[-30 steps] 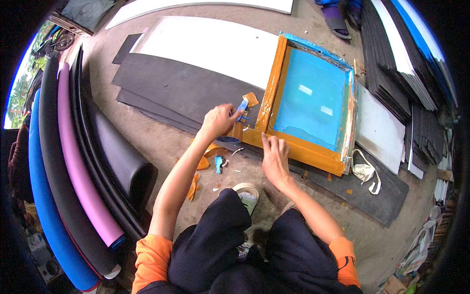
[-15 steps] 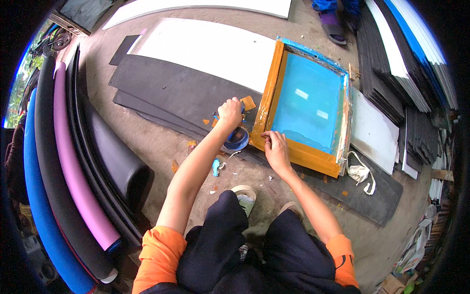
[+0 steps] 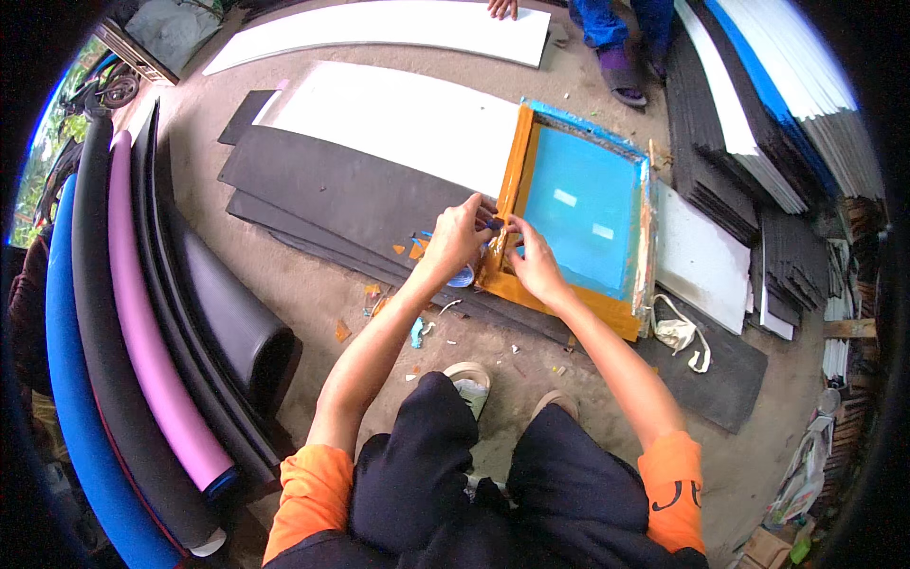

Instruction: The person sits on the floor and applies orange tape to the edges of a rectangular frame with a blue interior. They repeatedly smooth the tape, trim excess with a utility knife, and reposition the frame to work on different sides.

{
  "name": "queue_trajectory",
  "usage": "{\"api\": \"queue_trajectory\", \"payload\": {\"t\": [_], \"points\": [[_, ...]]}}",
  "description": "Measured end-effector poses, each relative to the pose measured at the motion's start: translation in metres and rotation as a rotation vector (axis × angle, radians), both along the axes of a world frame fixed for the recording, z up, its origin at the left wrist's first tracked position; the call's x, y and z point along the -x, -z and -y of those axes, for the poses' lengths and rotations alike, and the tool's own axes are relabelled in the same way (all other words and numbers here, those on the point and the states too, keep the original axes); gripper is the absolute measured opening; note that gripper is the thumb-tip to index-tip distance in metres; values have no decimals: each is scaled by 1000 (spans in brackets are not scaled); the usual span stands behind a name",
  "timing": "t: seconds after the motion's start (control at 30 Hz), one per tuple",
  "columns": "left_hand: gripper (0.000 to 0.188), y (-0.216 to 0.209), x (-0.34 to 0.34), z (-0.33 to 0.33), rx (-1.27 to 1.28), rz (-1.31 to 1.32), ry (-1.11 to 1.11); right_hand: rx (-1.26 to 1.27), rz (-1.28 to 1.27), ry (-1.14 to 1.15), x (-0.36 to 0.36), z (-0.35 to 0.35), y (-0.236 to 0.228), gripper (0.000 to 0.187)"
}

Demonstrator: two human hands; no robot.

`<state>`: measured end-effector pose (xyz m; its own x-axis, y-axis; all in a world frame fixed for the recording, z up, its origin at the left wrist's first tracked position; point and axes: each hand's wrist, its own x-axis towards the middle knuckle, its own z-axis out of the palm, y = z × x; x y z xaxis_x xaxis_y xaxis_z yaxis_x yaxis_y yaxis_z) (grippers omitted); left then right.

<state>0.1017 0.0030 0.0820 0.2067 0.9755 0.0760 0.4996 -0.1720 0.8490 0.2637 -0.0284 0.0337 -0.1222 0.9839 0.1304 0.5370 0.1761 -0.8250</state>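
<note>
A screen-printing frame [image 3: 512, 161] lies flat, its left and near edges wrapped in brown tape, with a blue mesh [image 3: 583, 209] inside. At its left edge, my left hand [image 3: 457, 237] is closed round a small dark blue thing [image 3: 494, 225] that I cannot identify. Beside it, my right hand [image 3: 535, 262] has its fingers bent in a pinch over the same taped edge; what they grip, if anything, is hidden. Shiny, crinkled tape [image 3: 495, 251] shows between the hands. Partly behind my left hand sits a small blue-stained bowl [image 3: 463, 278].
Dark sheets [image 3: 332, 180] and a white sheet [image 3: 408, 119] lie left of the frame. Rolled material [image 3: 128, 275] stands at far left, stacked sheets [image 3: 730, 123] at right. A white cloth strip [image 3: 675, 332] lies by the frame. Another person's hand [image 3: 502, 9] and legs [image 3: 616, 47] show at the top.
My left hand has moved from above the bowl to the frame's left edge, close to my right hand. Another person's hand has come into view at the top. The view has shifted slightly.
</note>
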Motion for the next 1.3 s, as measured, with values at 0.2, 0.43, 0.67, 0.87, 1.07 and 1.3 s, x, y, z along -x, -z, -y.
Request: {"api": "queue_trajectory", "payload": {"t": [0.2, 0.43, 0.67, 0.87, 1.07, 1.3], "points": [[32, 2, 0, 7, 46, 99, -17, 188, 115, -3, -1, -10, -18, 33], [45, 59, 34, 17, -231, -131, 166, -109, -56, 374, -3, -12, -50, 20], [62, 90, 63, 32, -204, -327, 244, 169, 252, 351, 1, 41, -1, 30], [59, 75, 72, 28, -280, -265, 270, 457, 352, 160, 42, 77, 6, 47], [59, 70, 79, 23, -79, -320, 317, 445, 337, 170, 55, 78, 2, 40], [60, 76, 78, 21, -104, -298, 320, 536, 353, 169, 55, 73, 7, 40]]}}
